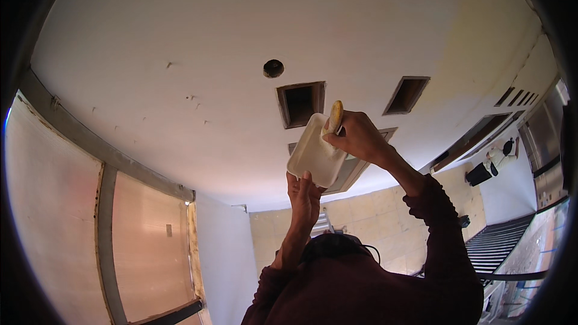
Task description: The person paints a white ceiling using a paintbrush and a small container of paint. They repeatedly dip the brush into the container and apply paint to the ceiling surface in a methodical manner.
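Note:
My left hand grips the lower end of a shallow white tray with rounded corners and a raised rim. The thumb lies over the rim, while the other fingers go behind it. The tray is held up and tilted. At its upper right side, my right hand is closed round a tool with a worn yellowish handle. That handle points upward past my fingers. The tool's working end is against or inside the tray, largely covered by my fingers, so I cannot tell its kind.
A broad pale plastered surface spreads ahead, with a round hole and rectangular openings. Framed translucent panels stand at left. Far right, another person is near a dark railing.

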A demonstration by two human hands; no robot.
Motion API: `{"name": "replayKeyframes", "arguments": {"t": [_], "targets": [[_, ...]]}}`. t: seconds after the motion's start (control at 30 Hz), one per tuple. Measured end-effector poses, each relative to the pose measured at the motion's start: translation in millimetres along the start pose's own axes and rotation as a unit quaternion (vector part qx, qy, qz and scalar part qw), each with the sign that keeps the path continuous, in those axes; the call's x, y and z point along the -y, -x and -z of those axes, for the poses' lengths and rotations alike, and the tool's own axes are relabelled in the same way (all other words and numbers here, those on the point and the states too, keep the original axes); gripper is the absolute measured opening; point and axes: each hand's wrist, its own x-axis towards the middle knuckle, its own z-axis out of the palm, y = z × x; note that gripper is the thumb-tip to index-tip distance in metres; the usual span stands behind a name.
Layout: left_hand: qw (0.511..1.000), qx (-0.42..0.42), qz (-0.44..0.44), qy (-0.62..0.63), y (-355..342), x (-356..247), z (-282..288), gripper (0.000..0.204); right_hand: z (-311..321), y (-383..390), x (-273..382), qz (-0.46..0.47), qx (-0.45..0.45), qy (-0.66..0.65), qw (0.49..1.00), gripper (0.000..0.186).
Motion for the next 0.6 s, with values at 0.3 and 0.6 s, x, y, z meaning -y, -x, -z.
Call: {"name": "replayKeyframes", "arguments": {"t": [0.3, 0.6], "targets": [[1.0, -0.02, 0.001, -0.011, -0.4, -6.3, 3.7, 0.047, 18.8, 0.1, -0.8, -0.083, -0.055, -0.14, 0.985, 0.031], [0.999, -0.008, 0.002, -0.046, -0.3, -16.4, -2.7, 0.051, -9.8, 37.7, -90.4, -0.228, -0.13, -0.596, 0.759, 0.027]]}}
